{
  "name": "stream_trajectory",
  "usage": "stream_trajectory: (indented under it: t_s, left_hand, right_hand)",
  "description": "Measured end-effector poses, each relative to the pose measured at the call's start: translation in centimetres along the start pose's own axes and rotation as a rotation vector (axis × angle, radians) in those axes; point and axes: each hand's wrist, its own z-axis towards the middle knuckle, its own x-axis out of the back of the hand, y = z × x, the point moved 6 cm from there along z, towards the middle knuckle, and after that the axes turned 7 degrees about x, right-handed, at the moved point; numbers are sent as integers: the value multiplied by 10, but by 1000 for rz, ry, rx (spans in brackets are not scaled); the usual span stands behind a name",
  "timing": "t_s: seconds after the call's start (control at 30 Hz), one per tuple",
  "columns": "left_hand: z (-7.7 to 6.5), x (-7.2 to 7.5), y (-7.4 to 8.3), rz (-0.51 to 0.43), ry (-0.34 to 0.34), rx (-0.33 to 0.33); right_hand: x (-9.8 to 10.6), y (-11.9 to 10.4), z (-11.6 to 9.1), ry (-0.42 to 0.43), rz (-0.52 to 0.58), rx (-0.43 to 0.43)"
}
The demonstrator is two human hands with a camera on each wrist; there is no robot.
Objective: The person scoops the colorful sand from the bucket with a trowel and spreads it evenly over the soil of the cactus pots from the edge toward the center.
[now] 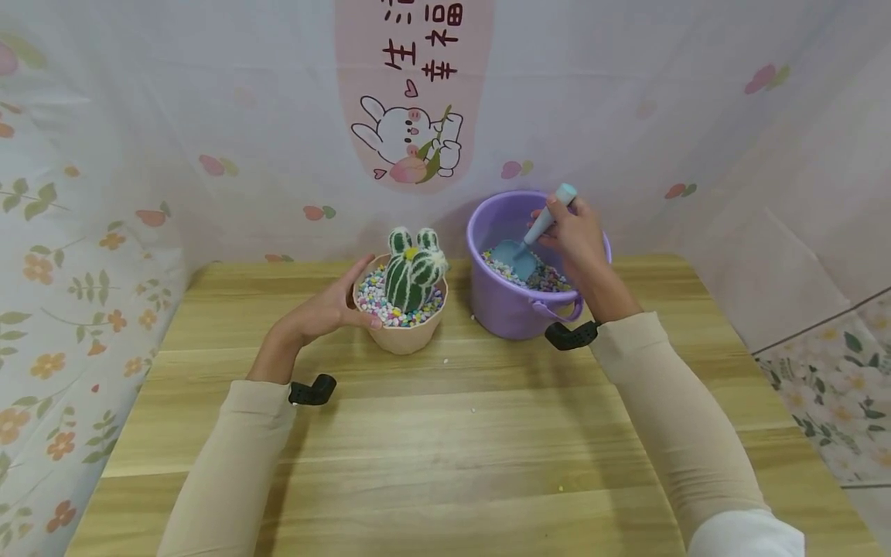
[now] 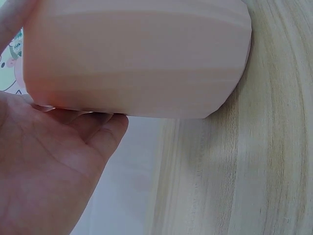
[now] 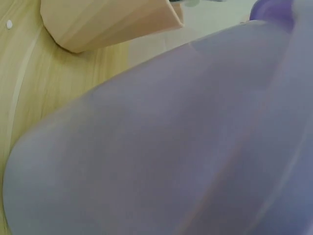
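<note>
My left hand [image 1: 327, 311] holds the side of a peach flowerpot [image 1: 404, 340], thumb at the near rim and fingers round the far left side. In the left wrist view the fingers [image 2: 110, 134] lie against the pot's wall. A green-and-white knitted cactus [image 1: 408, 282] stands in the pot amid colourful pebbles [image 1: 372, 298]. Over the purple bucket [image 1: 504, 309], my right hand [image 1: 576, 236] grips the handle of a blue toy shovel [image 1: 539, 228]. The shovel's blade rests in the pebbles inside the bucket. In the right wrist view the bucket's wall hides that hand.
Both containers stand side by side at the back of the wooden table [image 1: 418, 449], near a printed curtain [image 1: 264, 139]. The bucket's handle [image 1: 557, 311] hangs at its front right. A few stray pebbles lie on the tabletop.
</note>
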Motion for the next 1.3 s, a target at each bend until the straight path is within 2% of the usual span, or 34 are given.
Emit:
stream_trajectory:
  t_s: [0.2, 0.4, 0.97, 1.3]
  left_hand:
    - [0, 0, 1, 4, -4, 0]
    - [0, -2, 2, -10, -16, -7]
    - [3, -2, 1, -27, -34, -26]
    - [1, 0, 1, -25, -29, -20]
  right_hand:
    - [3, -2, 3, 33, -3, 28]
    - [7, -2, 1, 51, -3, 6]
    - [18, 3, 0, 135, 119, -101]
    - [21, 3, 1, 200, 217, -103]
